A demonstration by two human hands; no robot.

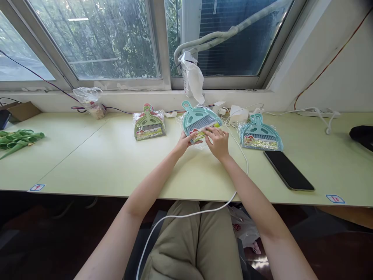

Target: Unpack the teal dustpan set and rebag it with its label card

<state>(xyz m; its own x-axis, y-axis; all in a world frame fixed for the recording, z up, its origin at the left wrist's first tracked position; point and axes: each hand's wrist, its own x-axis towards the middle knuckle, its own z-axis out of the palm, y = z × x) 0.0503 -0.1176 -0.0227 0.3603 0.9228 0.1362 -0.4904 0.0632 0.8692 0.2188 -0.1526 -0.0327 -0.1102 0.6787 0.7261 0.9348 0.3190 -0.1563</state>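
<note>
Between my two hands is a light-blue mini dustpan and brush set [194,116], tilted, with a yellow-green label across its front and clear wrap around it. My left hand [184,141] grips its lower left edge. The fingers of my right hand [218,142] press on the label at the lower right. To the left lies a green wrapped dustpan and brush set [149,126] on the table. On the right lies another light-blue wrapped set [260,134].
A black phone [288,170] lies on the pale table [96,163] at right. A white cable [201,212] crosses the table edge and my lap. Green curled pieces [20,140] and a cardboard box [25,112] are far left. A plastic bag [91,102] and tissue pack [191,76] stand by the window.
</note>
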